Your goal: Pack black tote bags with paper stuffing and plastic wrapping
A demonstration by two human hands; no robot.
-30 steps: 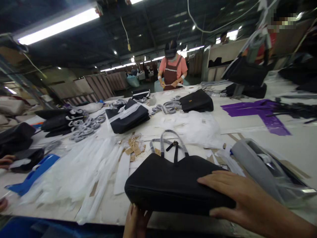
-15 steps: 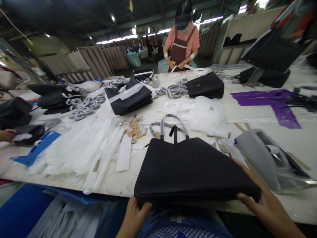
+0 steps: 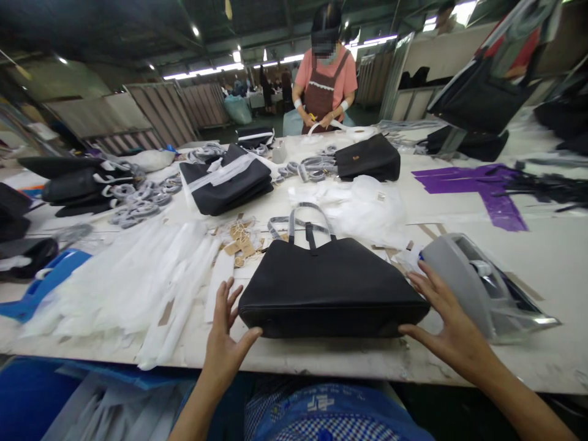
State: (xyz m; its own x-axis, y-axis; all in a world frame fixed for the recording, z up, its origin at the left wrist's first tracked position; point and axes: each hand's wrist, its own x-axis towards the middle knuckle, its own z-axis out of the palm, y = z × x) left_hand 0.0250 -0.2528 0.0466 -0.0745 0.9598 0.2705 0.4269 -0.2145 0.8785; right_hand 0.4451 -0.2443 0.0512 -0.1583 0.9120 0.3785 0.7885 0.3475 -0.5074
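Head view: my left hand (image 3: 225,340) and right hand (image 3: 454,327), fingers apart, flank the black bag (image 3: 331,285), handles (image 3: 292,222) already wrapped, tags (image 3: 243,242) loose beyond its left end.

Your left hand (image 3: 227,337): fingers spread, thumb at the bag's near corner. Your right hand (image 3: 448,324): fingers spread, thumb at the opposite near corner. Bag (image 3: 331,282): one, black, between your hands, base towards you; wrapped handles (image 3: 293,223) on its far side. White sheets (image 3: 114,288): heap, left of your left hand. Tags (image 3: 247,246): brown, strung, beyond your left hand. Grey case (image 3: 443,269): one, just beside your right hand. Purple strips (image 3: 473,184): beyond your right hand. Co-worker (image 3: 327,79): one, across the table (image 3: 551,263) from you.
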